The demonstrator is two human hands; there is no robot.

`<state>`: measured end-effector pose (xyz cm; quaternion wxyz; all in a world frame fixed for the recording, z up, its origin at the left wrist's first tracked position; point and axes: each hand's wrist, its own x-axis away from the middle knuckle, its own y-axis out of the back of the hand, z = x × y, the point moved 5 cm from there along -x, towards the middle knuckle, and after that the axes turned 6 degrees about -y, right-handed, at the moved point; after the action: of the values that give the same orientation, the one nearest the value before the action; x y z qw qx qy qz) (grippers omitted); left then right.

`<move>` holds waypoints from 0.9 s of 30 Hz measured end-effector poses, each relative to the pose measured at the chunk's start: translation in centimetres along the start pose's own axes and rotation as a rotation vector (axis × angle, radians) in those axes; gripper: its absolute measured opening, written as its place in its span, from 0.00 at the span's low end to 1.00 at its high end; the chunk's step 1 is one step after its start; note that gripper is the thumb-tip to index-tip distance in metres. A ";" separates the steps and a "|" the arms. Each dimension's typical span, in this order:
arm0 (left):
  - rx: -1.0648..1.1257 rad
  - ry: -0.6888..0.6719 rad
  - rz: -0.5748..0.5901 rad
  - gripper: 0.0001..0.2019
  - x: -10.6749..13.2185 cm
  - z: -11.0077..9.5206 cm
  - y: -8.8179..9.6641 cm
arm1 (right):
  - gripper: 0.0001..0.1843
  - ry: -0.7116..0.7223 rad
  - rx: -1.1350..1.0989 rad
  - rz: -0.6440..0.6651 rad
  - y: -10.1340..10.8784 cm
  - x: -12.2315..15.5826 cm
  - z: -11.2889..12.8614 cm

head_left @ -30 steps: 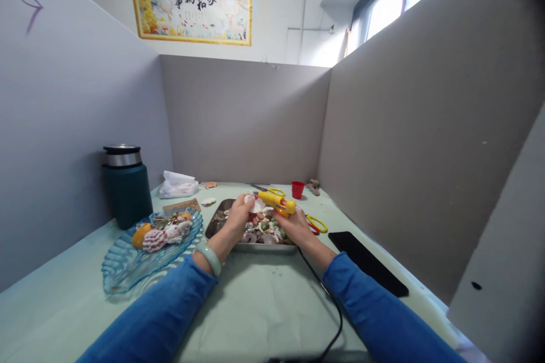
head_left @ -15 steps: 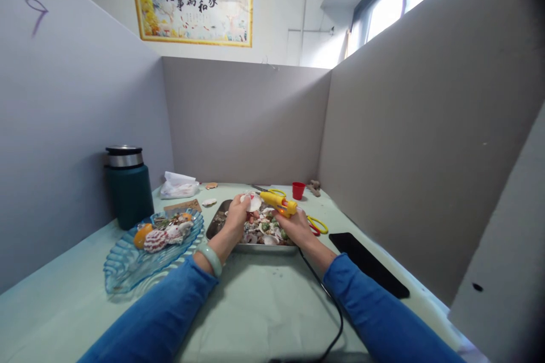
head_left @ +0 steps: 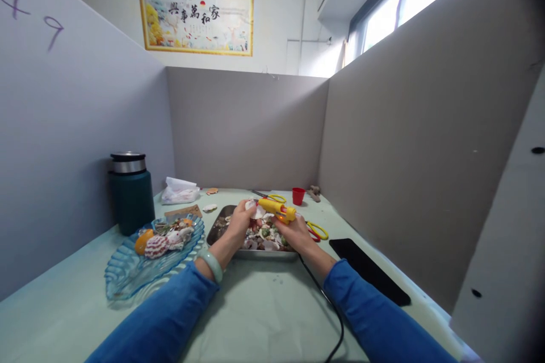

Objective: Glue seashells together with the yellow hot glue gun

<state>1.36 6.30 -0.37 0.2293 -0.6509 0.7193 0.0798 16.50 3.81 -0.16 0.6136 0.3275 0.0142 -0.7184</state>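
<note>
My left hand (head_left: 239,226) is closed on a white seashell (head_left: 258,212), held over a metal tray (head_left: 264,254) full of mixed shells (head_left: 266,232). In my right hand (head_left: 297,232) is a yellow glue gun (head_left: 277,209), with an orange light glowing near its back end. The gun's nozzle points left and lies at the seashell; whether it touches cannot be made out. A black cord (head_left: 322,290) runs from under my right hand down toward the table's front.
At left stand a dark green bottle (head_left: 131,199) and a blue glass dish (head_left: 128,278) bearing shells. A white plastic packet (head_left: 180,190), yellow-handled scissors (head_left: 277,198) and a red cup (head_left: 298,196) sit at the back. A black flat slab (head_left: 369,271) lies right. Grey partitions (head_left: 247,125) enclose the table.
The view has tilted up slightly, so everything sits a little lower. Both hands keep hold of the seashell and the glue gun; the seashell appears turned slightly toward the nozzle.
</note>
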 end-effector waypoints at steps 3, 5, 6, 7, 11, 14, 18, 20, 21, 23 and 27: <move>-0.011 -0.005 0.006 0.13 0.0 0.1 0.0 | 0.13 0.027 -0.004 0.016 -0.1 -0.1 -0.1; -0.029 -0.012 0.020 0.12 0.0 0.2 -0.1 | 0.13 0.034 0.007 0.011 -0.1 -0.1 0.0; -0.036 -0.015 0.025 0.12 0.0 0.3 -0.1 | 0.13 0.034 0.015 0.004 -0.1 -0.1 0.0; -0.038 -0.018 0.026 0.12 0.0 0.3 -0.1 | 0.13 0.032 0.022 -0.003 0.0 0.0 0.1; 0.003 -0.012 0.009 0.13 -0.1 0.5 0.1 | 0.13 -0.016 0.050 -0.033 0.2 0.0 0.1; 0.041 -0.014 0.007 0.13 -0.3 0.6 0.3 | 0.14 -0.047 0.074 -0.046 0.3 0.0 0.0; 0.078 -0.021 -0.033 0.13 -0.4 0.8 0.6 | 0.14 -0.047 0.069 -0.053 0.4 0.0 0.1; 0.070 -0.016 -0.037 0.13 -0.4 0.7 0.6 | 0.13 -0.039 0.064 -0.052 0.5 0.0 0.1; 0.059 -0.012 -0.038 0.13 -0.3 0.6 0.6 | 0.13 -0.032 0.062 -0.050 0.5 0.1 0.2; 0.038 -0.001 -0.042 0.13 -0.2 0.5 0.6 | 0.12 -0.017 0.058 -0.047 0.5 0.1 0.4; 0.018 0.005 -0.015 0.13 -0.1 0.4 0.4 | 0.12 -0.008 0.049 -0.043 0.4 0.1 0.5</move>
<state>1.03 6.58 -0.77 0.2338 -0.6544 0.7157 0.0700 16.66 3.38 0.30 0.5899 0.3393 0.0012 -0.7327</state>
